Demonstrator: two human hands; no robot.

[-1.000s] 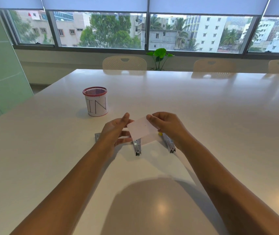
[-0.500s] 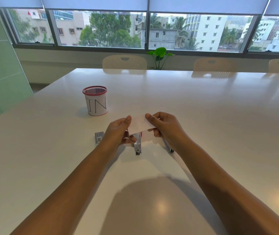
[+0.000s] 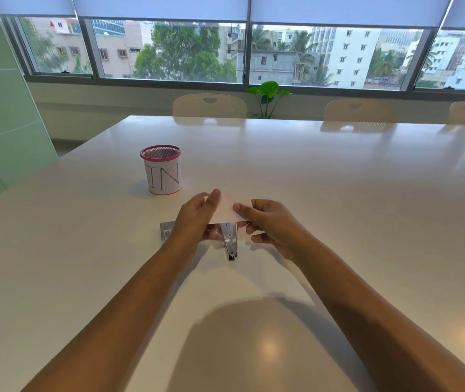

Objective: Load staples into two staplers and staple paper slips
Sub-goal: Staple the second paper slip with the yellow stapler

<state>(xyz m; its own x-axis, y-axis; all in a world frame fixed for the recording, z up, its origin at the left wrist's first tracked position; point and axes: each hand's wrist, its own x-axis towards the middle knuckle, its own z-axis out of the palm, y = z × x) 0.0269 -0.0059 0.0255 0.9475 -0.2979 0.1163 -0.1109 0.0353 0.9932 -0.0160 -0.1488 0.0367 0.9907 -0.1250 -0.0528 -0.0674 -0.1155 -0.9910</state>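
Both hands have carried the paper slip (image 3: 229, 209) farther from the near edge, over the stapler (image 3: 230, 241). White table (image 3: 367, 210) runs wide toward chairs (image 3: 209, 106) and windows. Left hand (image 3: 197, 219) and right hand (image 3: 270, 222) pinch its ends; mesh cup (image 3: 162, 169) stands left.

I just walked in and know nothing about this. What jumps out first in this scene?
At the centre, a left hand and a right hand pinch a small white paper slip by its two ends, above a silver stapler lying on the white table. Further back on the left stands a red-rimmed mesh cup wrapped in paper marked "IN". Beyond the table, a wide window shows trees and buildings.
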